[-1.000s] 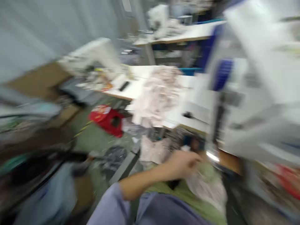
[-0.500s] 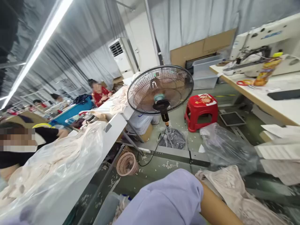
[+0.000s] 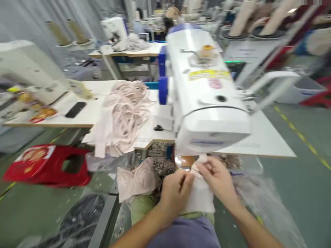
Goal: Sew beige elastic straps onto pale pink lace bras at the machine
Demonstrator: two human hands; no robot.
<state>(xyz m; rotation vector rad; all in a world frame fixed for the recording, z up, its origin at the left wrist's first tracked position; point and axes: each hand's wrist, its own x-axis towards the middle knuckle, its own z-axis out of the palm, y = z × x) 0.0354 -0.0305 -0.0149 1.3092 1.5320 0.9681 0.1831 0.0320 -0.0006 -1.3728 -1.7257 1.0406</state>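
Holds pale cloth over lap, just below near end of white sewing mach, hanging down btwn both hands. Pinches upper part w/ R hand, thumb against bent fingers. Grips L edge w/ L hand, fingers curled in, thumb on forefinger; can't tell how much fabric inside, hidden by knuckles. Under hands: purple garment, plus green fabric over thighs.

Just L of L hand: pale pink piece, partly on green fabric, next to dark patterned cloth. On sewing mach: blue handwheel at L side, yellow label on top.

L of mach, on white tbl: big heap of pale pink strips, overhanging near edge. Further L: black phone lying flat, 2nd sewing mach, blurry yellow-topped bottle nr it.

Down on L: red stool w/ patterned top, and dark plastic bag. To R: clear plastic on green floor, yellow line along it. In bg: another mach, thread cones upper R.
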